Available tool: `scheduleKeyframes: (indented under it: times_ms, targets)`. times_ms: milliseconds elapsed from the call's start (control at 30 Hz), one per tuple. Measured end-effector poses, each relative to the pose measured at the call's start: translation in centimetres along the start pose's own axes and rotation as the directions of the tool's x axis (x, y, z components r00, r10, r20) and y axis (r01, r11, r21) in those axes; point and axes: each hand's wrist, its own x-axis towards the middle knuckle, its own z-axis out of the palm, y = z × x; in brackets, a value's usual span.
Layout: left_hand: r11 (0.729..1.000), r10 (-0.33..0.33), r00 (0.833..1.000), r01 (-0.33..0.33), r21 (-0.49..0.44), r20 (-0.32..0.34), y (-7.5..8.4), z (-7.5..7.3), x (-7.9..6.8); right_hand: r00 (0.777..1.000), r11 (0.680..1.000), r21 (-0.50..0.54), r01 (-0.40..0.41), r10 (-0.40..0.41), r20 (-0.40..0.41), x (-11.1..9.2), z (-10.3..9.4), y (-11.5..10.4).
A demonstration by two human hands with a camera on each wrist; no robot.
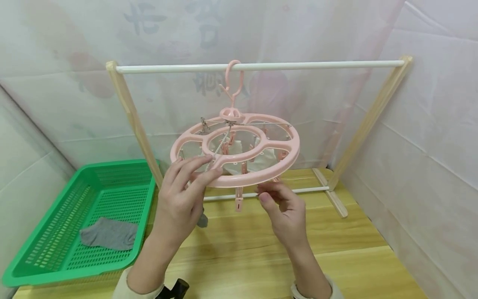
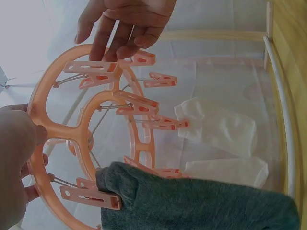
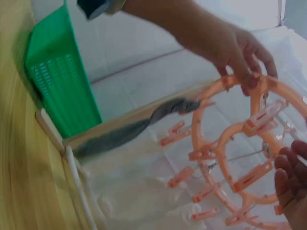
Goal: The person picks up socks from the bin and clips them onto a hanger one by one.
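Note:
A round pink clip hanger (image 1: 239, 181) hangs by its hook from a white rod. My left hand (image 1: 183, 193) grips its near left rim, thumb on one face and fingers behind, as the left wrist view shows. Close to the near right rim is my right hand (image 1: 287, 214), its fingers loosely bent with nothing between them. A pink clothespin (image 1: 238, 200) dangles from the rim between the hands. In the left wrist view, one clothespin (image 2: 91, 197) clamps a dark grey sock (image 2: 201, 201). Two white socks (image 2: 218, 127) hang from clips farther round.
The white rod (image 1: 317, 65) spans a wooden-legged rack on a wood-grain table (image 1: 239, 253). To the left stands a green basket (image 1: 115, 163) with a light grey sock (image 1: 110, 234) inside. Pale curtains (image 1: 422, 145) surround the table. A lower white bar (image 1: 310, 190) crosses behind the hands.

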Motion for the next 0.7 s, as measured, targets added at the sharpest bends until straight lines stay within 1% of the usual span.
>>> scheduleKeyframes:
  times_ms: [67,100,200,300,467,567,700]
  targets:
    - [1.000,0.000,1.000,0.000,0.000,0.000,0.0,0.0,0.0,0.994,0.995,0.006,-0.096,0.095,0.058,0.0,0.2,-0.3]
    - [1.000,0.000,1.000,0.000,0.001,0.001,0.0,0.0,0.0,0.988,0.992,0.006,-0.127,0.126,0.086,0.1,0.3,-0.5]
    - [1.000,0.002,1.000,-0.002,-0.002,0.000,0.0,-0.1,0.1,0.972,0.984,0.013,-0.176,0.172,0.160,0.4,0.5,-0.7]
    - [1.000,0.005,1.000,-0.005,-0.001,0.006,0.0,-0.2,0.1,0.959,0.980,0.021,-0.199,0.190,0.208,0.7,0.7,-0.7]
    - [1.000,0.004,1.000,-0.004,0.003,0.019,-0.1,-0.3,0.1,0.944,0.973,0.025,-0.231,0.218,0.248,1.0,0.8,-0.4]
    - [1.000,0.001,1.000,-0.001,0.000,0.022,-0.1,-0.3,0.1,0.939,0.971,0.029,-0.237,0.221,0.263,1.1,1.0,-0.4]
    - [1.000,0.006,1.000,-0.006,-0.002,0.017,0.0,-0.3,0.1,0.941,0.971,0.062,-0.231,0.206,0.270,1.0,1.3,-0.3]
